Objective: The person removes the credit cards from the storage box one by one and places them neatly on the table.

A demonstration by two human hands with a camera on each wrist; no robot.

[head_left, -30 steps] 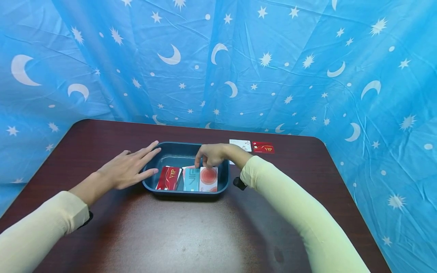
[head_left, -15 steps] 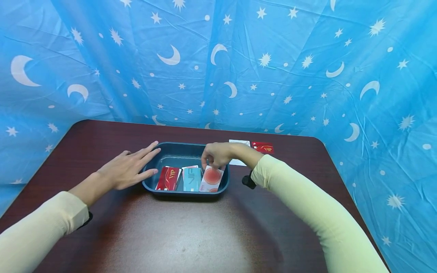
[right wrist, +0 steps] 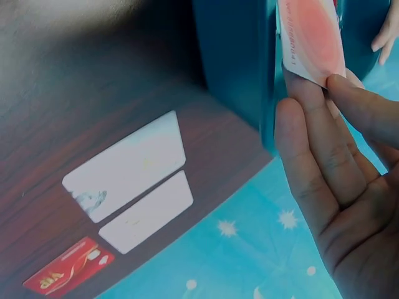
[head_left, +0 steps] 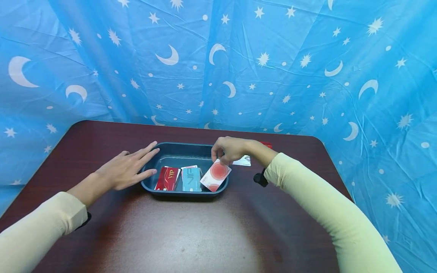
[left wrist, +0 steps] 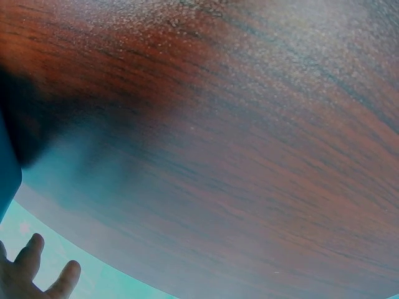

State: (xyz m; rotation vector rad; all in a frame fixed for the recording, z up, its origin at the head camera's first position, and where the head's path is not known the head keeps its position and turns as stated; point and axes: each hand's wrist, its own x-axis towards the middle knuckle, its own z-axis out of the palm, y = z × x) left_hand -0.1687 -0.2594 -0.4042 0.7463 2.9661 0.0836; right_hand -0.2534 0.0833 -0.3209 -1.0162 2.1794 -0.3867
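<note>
My right hand (head_left: pixel 232 148) pinches a white card with coral-red circles (head_left: pixel 216 175) between thumb and fingers. The card slants over the right end of a dark blue tray (head_left: pixel 184 193); in the right wrist view, thumb and fingertips grip one end of that card (right wrist: pixel 313 34). My left hand (head_left: pixel 126 170) lies with fingers straight and spread at the tray's left rim. Inside the tray, a red VIP card (head_left: pixel 167 179) tops a small stack on the left. Beside it a light blue card (head_left: pixel 192 179) overlaps a pinkish one.
Right of the tray on the dark wooden table (head_left: pixel 191 235) lie two white cards, one larger in view (right wrist: pixel 128 165) and one narrower (right wrist: pixel 148 213), plus a red VIP card (right wrist: pixel 68 268). A blue curtain (head_left: pixel 191 57) with moons and stars hangs behind the table.
My right hand has moved right and up, pulling the circle-patterned card away from the light blue one and tilting it. The left hand and the tray have stayed put.
</note>
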